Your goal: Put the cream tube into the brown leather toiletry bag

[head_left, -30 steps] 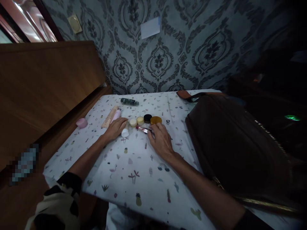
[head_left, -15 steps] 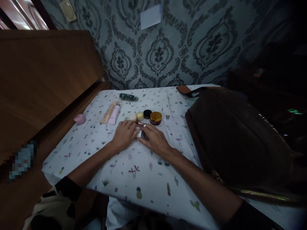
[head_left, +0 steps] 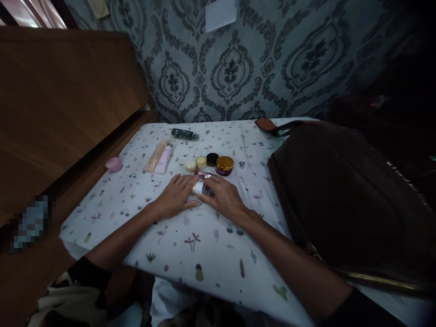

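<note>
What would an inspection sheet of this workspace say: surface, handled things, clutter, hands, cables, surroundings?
Surface: white patterned cloth.
Handled things: small white item, partly covered; slim red tube close beyond it.
Clutter: four small jars, beige tube, pink tube, dark bottle lying down, pink object, dark bag.
Hands: left hand and right hand both at the small white item; grips partly hidden.
Cables: nothing seen.
Surroundings: patterned wallpaper behind, wooden panel at left.
</note>
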{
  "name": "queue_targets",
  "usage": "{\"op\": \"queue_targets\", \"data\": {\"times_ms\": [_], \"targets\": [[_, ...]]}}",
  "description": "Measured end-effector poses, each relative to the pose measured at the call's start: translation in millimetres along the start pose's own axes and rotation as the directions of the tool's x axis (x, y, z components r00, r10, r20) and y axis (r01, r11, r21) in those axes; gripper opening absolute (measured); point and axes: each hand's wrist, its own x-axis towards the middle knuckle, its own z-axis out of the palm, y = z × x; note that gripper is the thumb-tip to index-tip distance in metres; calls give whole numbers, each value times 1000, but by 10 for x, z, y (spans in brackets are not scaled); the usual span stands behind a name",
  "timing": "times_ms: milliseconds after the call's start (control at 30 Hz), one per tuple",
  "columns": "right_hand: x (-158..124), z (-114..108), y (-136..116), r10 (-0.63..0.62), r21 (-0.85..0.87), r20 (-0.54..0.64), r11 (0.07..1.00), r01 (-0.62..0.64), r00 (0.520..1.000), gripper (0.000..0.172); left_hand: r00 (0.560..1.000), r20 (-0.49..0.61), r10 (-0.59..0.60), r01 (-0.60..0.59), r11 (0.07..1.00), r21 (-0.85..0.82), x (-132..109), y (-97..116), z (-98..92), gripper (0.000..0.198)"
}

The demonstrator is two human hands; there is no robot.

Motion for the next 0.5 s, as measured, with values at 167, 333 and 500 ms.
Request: {"op": "queue_targets", "data": {"times_ms": [167, 333, 500], "targets": [[2, -16, -13, 10, -46, -3, 999, -11, 1000, 33, 999, 23, -39, 40, 998, -51, -45, -71, -16, 77], [-5, -18, -3, -5, -47, 6, 999, 5, 1000, 34, 994, 42, -100, 104, 987, -120, -114, -180, -93, 67], [-2, -23, 6, -15, -18, 11, 1000, 16, 1000, 35, 994, 48, -96, 103, 978, -182, -126, -240, -190, 57]]}}
